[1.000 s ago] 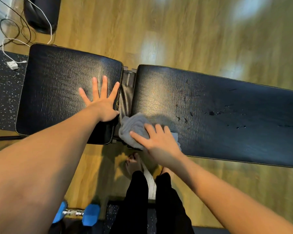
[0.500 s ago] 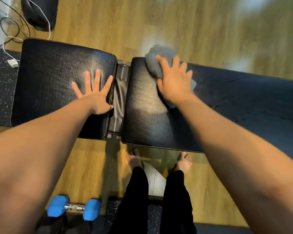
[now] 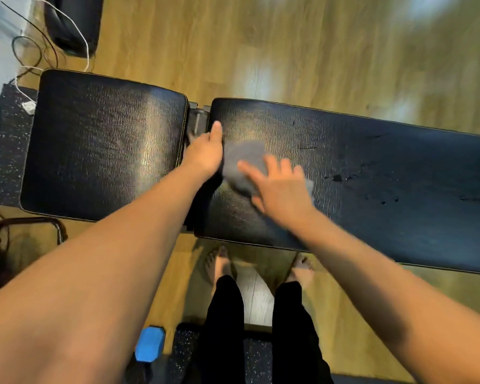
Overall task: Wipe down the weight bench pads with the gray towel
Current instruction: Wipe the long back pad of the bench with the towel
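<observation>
As my left hand (image 3: 204, 153) shifts off the seat pad (image 3: 103, 145) into the gap, fingers hidden, my right hand (image 3: 281, 187) presses the gray towel (image 3: 243, 162) flat-palmed back across the long pad (image 3: 385, 173), 1 pad still streaked.

Gray towel (image 3: 243, 164) on bench pad (image 3: 372, 167)

We see two black, cracked-leather bench pads lying flat, end to end over the wooden floor: a short seat pad (image 3: 106, 151) on the left and a long back pad (image 3: 372, 173) on the right, a narrow gap between them. The long pad carries dark droplets toward its right. A crumpled gray towel (image 3: 244, 164) lies on the long pad's left end.
</observation>
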